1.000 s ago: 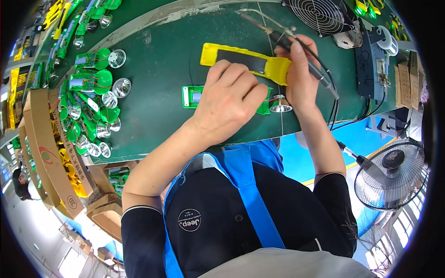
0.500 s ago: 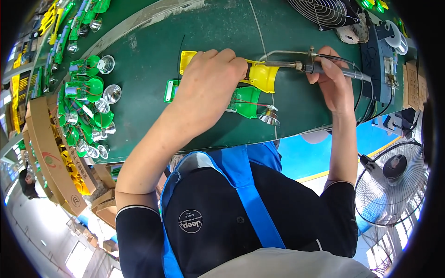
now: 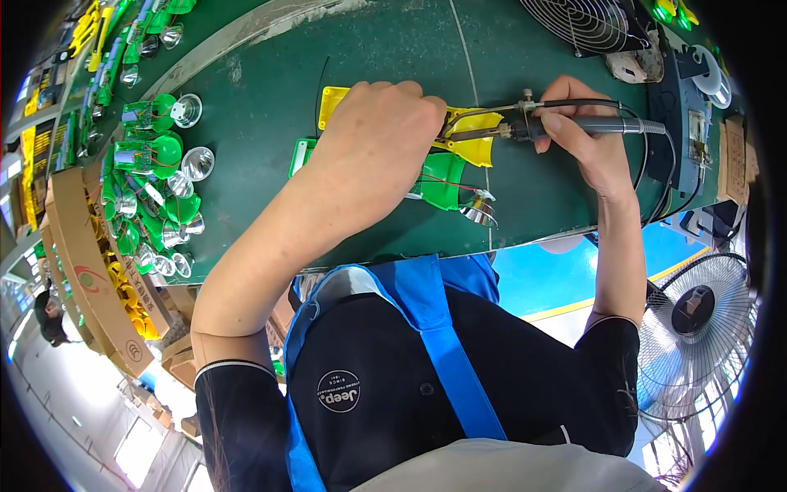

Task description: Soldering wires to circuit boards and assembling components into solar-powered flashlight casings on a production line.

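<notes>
My left hand (image 3: 373, 135) is closed over the middle of a yellow flashlight shell half (image 3: 475, 149), holding it on the table; its fingertips are hidden under the hand. In my right hand (image 3: 586, 148) is a soldering iron (image 3: 602, 125) with a thin feed tube clamped alongside. The iron's tip reaches into the yellow shell beside my left fingers, so the exact contact point is hidden. Just nearer to me lies a green flashlight shell half (image 3: 443, 180) with red wires and a silver reflector cup (image 3: 478, 213), partly under my left wrist.
Several green shells with reflectors (image 3: 197, 164) cluster at the left of the green table (image 3: 270, 82). A soldering station (image 3: 684, 123) with a solder spool stands at right, its cables trailing. A small fan (image 3: 582, 20) sits at the back; a larger fan (image 3: 697, 312) stands lower right. Cardboard boxes (image 3: 94, 279) are at left.
My right hand has brought the soldering iron's tip left and slightly down, deeper into the yellow shell near my left fingers. My left hand stays nearly in place on the shell.
</notes>
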`<action>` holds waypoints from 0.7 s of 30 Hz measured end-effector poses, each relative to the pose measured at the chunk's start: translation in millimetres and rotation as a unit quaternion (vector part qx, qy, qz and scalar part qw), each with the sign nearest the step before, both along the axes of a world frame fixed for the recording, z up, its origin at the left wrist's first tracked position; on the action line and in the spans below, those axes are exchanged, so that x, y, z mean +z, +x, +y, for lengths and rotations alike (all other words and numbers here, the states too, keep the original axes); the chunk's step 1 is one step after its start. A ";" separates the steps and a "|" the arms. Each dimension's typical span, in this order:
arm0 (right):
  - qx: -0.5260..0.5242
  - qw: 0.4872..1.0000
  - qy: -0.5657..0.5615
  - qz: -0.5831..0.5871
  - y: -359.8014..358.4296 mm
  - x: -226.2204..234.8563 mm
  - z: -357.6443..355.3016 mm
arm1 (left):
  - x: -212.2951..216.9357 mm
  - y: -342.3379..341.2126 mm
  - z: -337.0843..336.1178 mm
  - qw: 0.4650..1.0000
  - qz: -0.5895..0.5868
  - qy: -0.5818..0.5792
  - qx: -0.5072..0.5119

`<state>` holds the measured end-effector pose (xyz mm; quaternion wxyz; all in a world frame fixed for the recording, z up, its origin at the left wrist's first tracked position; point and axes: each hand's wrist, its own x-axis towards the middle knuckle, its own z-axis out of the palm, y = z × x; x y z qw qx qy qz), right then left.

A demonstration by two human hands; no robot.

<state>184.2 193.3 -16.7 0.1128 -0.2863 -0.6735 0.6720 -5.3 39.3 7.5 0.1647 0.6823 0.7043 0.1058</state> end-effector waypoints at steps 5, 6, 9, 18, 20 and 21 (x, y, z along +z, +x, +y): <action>0.005 1.000 0.004 0.002 3.2 -0.4 -0.7 | 2.5 0.3 1.5 1.000 0.006 -0.002 -0.015; 0.008 1.000 0.010 0.002 4.4 -0.2 -1.0 | 2.7 0.4 1.9 1.000 0.003 -0.002 -0.016; -0.004 1.000 0.001 0.013 5.6 0.0 -1.5 | 3.4 -2.6 5.1 1.000 -0.005 -0.007 -0.013; -0.140 0.980 -0.031 0.138 28.1 -17.8 -14.5 | 2.1 -1.1 3.0 1.000 -0.002 0.013 -0.020; -0.163 0.975 -0.030 0.149 26.7 -19.0 -17.3 | 2.2 -1.0 2.9 1.000 -0.002 0.017 -0.020; -0.165 0.974 -0.031 0.154 26.3 -20.1 -17.9 | 0.9 -1.0 2.6 1.000 0.001 0.021 -0.022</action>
